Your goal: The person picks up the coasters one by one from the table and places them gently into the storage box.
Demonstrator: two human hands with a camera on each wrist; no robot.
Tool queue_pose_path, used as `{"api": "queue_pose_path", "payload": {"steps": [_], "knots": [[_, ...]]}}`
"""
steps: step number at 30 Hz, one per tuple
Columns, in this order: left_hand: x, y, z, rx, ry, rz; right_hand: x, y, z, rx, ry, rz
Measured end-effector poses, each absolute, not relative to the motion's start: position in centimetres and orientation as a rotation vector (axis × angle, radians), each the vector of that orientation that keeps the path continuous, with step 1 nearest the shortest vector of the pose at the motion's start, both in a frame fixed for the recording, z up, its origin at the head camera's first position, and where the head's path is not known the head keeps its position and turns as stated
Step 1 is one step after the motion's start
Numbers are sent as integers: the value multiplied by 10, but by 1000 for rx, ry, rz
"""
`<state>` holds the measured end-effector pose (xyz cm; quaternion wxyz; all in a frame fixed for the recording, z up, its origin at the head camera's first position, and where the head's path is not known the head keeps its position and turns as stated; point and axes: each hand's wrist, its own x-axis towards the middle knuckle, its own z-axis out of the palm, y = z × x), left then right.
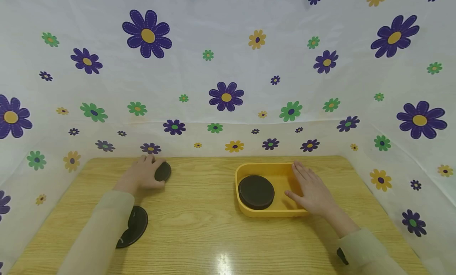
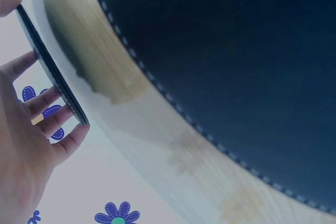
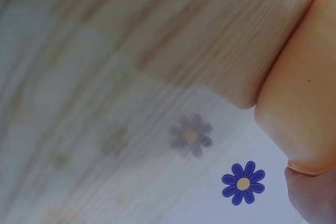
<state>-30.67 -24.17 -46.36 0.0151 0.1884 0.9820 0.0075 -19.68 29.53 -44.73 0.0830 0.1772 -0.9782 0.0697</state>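
My left hand [image 1: 144, 172] pinches a thin round black coaster [image 1: 163, 172] by its edge, near the table's back left. In the left wrist view that coaster [image 2: 52, 66] is seen edge-on, thumb at one end, fingers along the other. Below my left forearm lies another black disc [image 1: 141, 223], partly hidden by the sleeve; a large stitched black disc [image 2: 236, 66] fills much of the left wrist view. My right hand [image 1: 315, 191] rests over the right side of a yellow tray [image 1: 281, 213], fingers straight. A thick round black piece [image 1: 256, 191] lies in the tray's left part.
The wooden table [image 1: 199, 235] is bordered at the back and both sides by a white flowered cloth [image 1: 228, 61]. A small dark object [image 1: 342, 256] shows at the right sleeve's cuff.
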Motion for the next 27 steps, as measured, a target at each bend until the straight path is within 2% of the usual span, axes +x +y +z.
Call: {"api": "queue_pose_path", "payload": {"steps": [27], "knots": [[-299,-192,-427,955,3091,-58,-197,295,-447,526,-2921,201]]}}
